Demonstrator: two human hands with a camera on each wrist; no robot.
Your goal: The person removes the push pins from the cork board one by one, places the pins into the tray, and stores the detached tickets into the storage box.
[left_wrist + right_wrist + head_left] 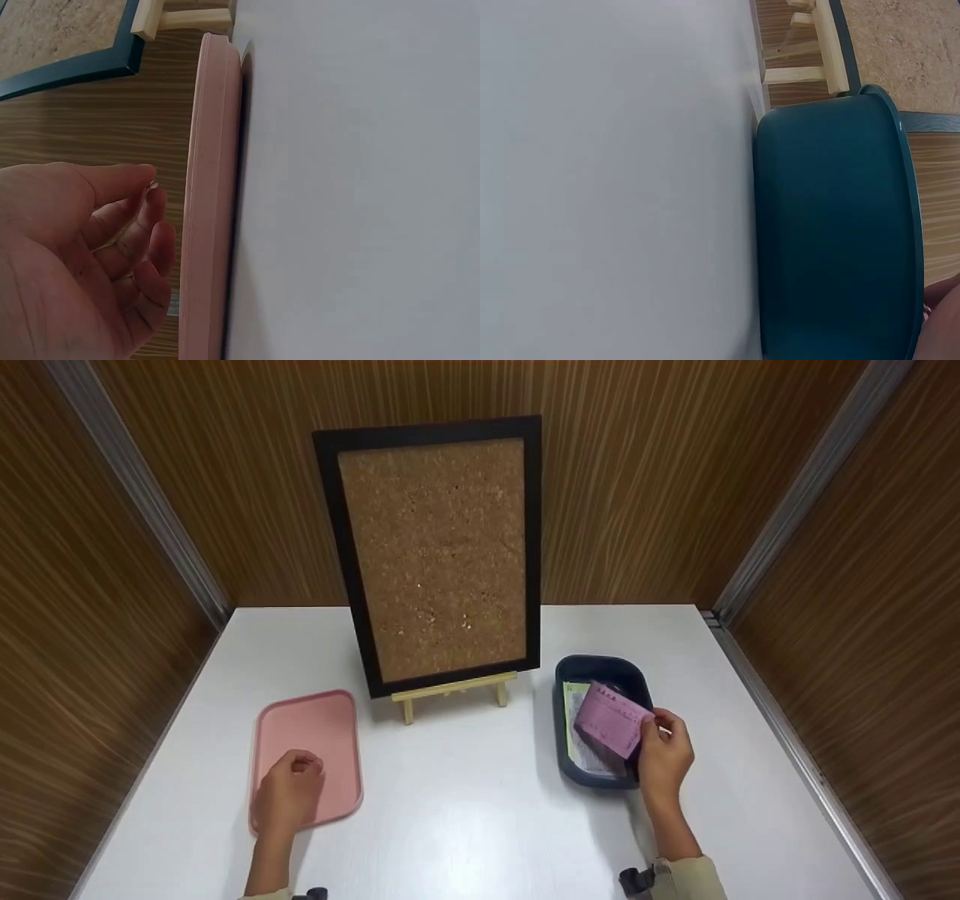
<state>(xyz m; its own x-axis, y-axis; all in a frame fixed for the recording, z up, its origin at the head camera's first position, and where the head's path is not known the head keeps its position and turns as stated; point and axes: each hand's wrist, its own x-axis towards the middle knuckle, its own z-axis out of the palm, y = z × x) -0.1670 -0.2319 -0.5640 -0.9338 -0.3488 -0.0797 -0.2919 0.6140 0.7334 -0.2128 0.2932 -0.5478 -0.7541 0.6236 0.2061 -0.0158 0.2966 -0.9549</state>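
My right hand [666, 757] pinches a pink printed paper slip [613, 718] by its right corner, tilted over a dark blue bin [568, 769]. Inside the bin lie more papers, among them a yellow-green-edged sheet [573, 727]. The right wrist view mostly shows the bin's outer wall [832, 232], and the slip is hidden there. Over the pink tray [334, 735] on the left, my left hand [289, 795] holds its thumb and forefinger together. A tiny pale, shiny piece [153, 185] shows between those fingertips, too small to identify.
A black-framed cork board [442, 555] leans on a small wooden easel [454, 687] at the back of the white table [465, 810], between tray and bin. Wood-grain panels [622, 480] enclose the table at the back and both sides.
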